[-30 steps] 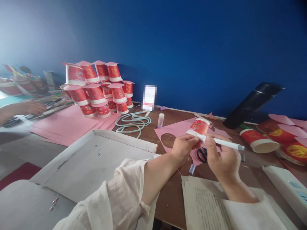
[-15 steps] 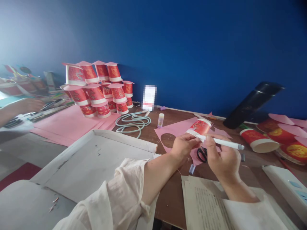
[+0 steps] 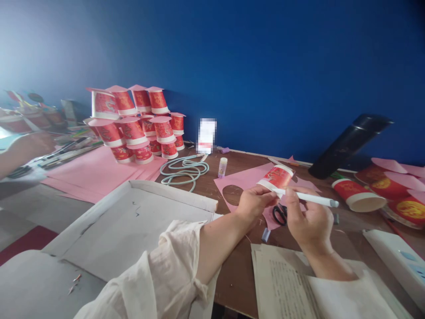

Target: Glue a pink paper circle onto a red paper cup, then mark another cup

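Note:
A red paper cup with white rims [image 3: 280, 176] is held at its near edge by my left hand [image 3: 255, 203]. My right hand [image 3: 310, 221] is closed around a white pen [image 3: 315, 198], whose tip end meets the cup's near rim. Beneath them lies a pink paper sheet with a round hole [image 3: 247, 178]. Dark scissors [image 3: 279, 214] show partly between the two hands. A small glue stick [image 3: 222, 168] stands to the left of the sheet.
Stacked red cups with pink discs [image 3: 133, 130] stand at back left beside pink sheets [image 3: 96, 173]. A white tray [image 3: 133, 221], coiled cable [image 3: 184, 168], black flask [image 3: 348, 144], lying cup [image 3: 358, 194] and printed papers [image 3: 282, 279] surround the hands. Another person's hand [image 3: 36, 146] is far left.
The other person's hand at far left has shifted slightly left. My hands, the cup and the pen look almost unmoved.

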`<state>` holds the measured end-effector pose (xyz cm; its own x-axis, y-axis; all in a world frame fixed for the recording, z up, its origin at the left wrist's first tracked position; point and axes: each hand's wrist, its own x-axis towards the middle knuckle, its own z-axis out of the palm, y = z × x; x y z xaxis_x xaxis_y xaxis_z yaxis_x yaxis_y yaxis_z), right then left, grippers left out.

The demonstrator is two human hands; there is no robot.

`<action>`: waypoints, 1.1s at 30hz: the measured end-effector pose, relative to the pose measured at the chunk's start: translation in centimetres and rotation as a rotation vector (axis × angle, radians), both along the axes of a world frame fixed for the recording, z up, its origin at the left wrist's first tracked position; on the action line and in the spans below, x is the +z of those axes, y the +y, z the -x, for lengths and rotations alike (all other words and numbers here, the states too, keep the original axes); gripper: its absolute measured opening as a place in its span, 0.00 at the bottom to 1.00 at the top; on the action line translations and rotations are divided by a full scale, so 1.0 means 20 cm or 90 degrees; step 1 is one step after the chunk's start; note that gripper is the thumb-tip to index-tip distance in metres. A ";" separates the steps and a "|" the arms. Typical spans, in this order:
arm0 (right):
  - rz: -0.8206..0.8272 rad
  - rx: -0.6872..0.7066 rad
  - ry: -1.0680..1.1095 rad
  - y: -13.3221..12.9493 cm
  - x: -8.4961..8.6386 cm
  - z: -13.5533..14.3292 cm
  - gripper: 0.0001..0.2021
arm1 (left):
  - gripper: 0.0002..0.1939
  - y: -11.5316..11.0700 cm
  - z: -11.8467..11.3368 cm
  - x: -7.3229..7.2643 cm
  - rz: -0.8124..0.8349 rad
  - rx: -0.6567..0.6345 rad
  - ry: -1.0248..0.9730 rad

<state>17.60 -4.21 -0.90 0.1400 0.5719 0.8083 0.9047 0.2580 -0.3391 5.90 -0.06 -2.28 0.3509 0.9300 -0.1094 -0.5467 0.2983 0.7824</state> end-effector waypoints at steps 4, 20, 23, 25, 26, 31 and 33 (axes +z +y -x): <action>-0.003 -0.020 -0.007 0.00 0.00 0.00 0.14 | 0.12 0.00 0.01 0.01 0.003 -0.001 0.003; 0.002 -0.036 0.010 0.00 0.00 0.00 0.14 | 0.12 0.01 0.00 -0.01 0.010 0.007 -0.005; 0.006 -0.029 0.006 0.00 0.00 0.00 0.14 | 0.13 0.01 0.00 -0.01 0.011 0.013 0.004; 0.012 -0.020 0.003 0.00 0.01 0.00 0.15 | 0.13 0.01 0.00 -0.01 0.018 0.015 0.005; 0.011 -0.023 0.006 0.00 0.01 0.00 0.15 | 0.14 0.01 0.00 -0.01 0.018 0.014 0.001; 0.021 -0.027 0.010 0.00 0.01 0.01 0.16 | 0.12 0.00 0.00 0.00 0.008 0.011 0.009; 0.016 -0.030 0.008 0.00 0.01 0.00 0.15 | 0.11 0.00 0.01 0.00 0.006 0.010 0.017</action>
